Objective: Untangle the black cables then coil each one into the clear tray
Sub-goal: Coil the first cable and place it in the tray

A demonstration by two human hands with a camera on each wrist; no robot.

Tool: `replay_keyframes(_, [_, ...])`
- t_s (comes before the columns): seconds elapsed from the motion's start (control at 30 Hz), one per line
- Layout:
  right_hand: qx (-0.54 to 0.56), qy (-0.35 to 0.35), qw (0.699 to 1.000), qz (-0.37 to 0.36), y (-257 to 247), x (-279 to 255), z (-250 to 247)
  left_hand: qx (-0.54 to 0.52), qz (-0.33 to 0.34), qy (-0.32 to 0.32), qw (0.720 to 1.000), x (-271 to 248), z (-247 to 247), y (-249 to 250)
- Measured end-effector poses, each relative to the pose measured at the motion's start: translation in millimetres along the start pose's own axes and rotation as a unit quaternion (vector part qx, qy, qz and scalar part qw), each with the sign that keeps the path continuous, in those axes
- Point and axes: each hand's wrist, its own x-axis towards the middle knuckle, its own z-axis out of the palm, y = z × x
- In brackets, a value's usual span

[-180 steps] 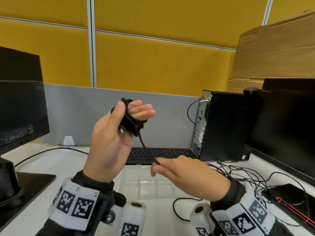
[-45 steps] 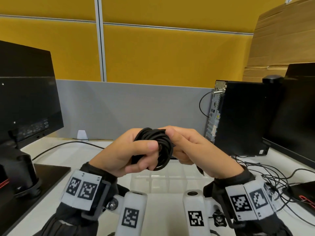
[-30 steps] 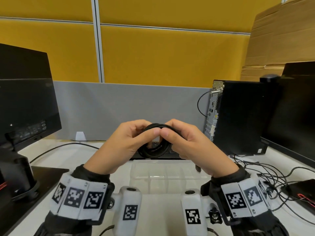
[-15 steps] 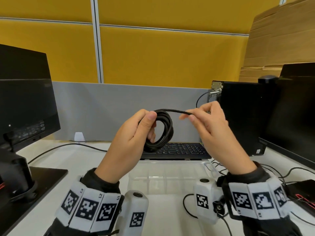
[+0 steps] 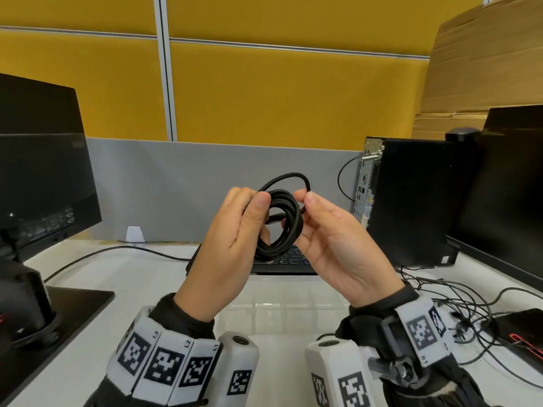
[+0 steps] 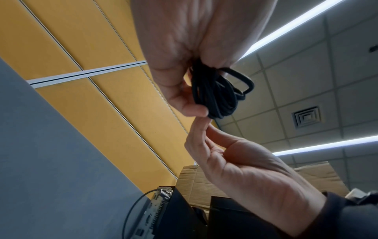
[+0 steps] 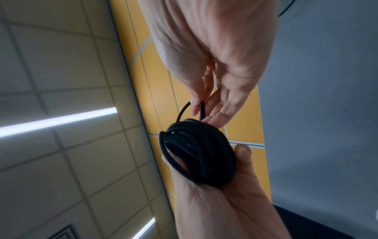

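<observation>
A black cable coil (image 5: 283,227) is held upright at chest height above the desk. My left hand (image 5: 258,212) grips its left side, thumb in front and fingers behind. My right hand (image 5: 305,201) pinches the last loose loop at the coil's upper right edge. The left wrist view shows the coil (image 6: 218,95) hanging from my left hand (image 6: 196,103), the right hand (image 6: 235,161) just below it. In the right wrist view my right hand (image 7: 201,105) pinches the strand that leads into the coil (image 7: 198,153). The clear tray (image 5: 282,304) lies on the desk under my hands.
A keyboard (image 5: 293,261) lies behind the tray. A monitor (image 5: 41,171) stands at the left. At the right are a computer tower (image 5: 411,201), another monitor (image 5: 505,186) and a tangle of thin black wires (image 5: 452,301). Grey and yellow partitions close the back.
My right hand had drawn a strand out to the right; it has swung back and laid that strand as a loop on the coil. The hands are closer together.
</observation>
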Motion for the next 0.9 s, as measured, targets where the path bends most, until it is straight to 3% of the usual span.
replay_keyframes(0.13, [0.056,-0.015,0.997,0.051,2.9,-1.3,5.3,-0.067,-0.043,-0.017,0.997,0.4,0.8,2.0])
replay_keyframes(0.27, [0.102,-0.029,0.992,0.067,9.6,-2.7,11.8,-0.047,-0.034,-0.018,0.998,0.7,2.5,4.1])
replay_keyframes(0.4, [0.047,-0.038,0.997,0.049,9.8,-4.2,10.4,-0.027,-0.066,-0.024,0.997,2.0,0.2,-2.2])
replay_keyframes(0.53, [-0.08,-0.063,0.994,0.028,3.3,-8.6,8.4,-0.011,-0.082,-0.023,0.996,2.0,-1.5,-0.2])
replay_keyframes(0.6, [-0.121,-0.068,0.99,0.015,0.1,-10.5,8.5,-0.004,-0.079,-0.009,0.997,2.3,-1.8,0.7])
replay_keyframes(0.77, [-0.104,-0.073,0.992,0.01,-4.1,-12.3,9.2,-0.002,-0.083,0.036,0.996,1.8,0.2,-1.0])
replay_keyframes(0.9, [-0.208,-0.082,0.974,-0.018,-2.2,-15.7,11.5,-0.023,-0.09,0.059,0.994,-0.6,3.7,1.1])
